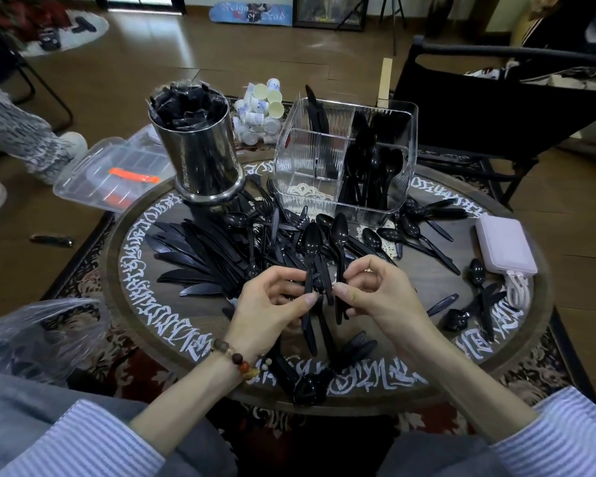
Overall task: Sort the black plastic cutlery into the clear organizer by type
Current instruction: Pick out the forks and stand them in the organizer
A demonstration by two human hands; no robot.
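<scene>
Round dark table (pixel 145 266) with white lettering round the rim, bearing loose black cutlery (pixel 200 249), clear organizer (pixel 344 160), steel canister (pixel 200 156), pink power bank (pixel 504 244).

Counts on and around the round table (pixel 135 277)

Two hands: left hand (pixel 272 311) and right hand (pixel 382 294), each pinching one black spoon, so two held spoons (pixel 312 242) (pixel 339 232). One clear organizer (pixel 344 156), spoons inside too tightly packed to count, perhaps a dozen. One steel canister (pixel 200 156). One pink power bank (pixel 504 244). One clear lidded box (pixel 114 173). One plastic bag (pixel 38 335). One bag of small white cups (pixel 260 111). Loose knives (pixel 190 249), forks and spoons: dozens, overlapping, uncountable.
</scene>
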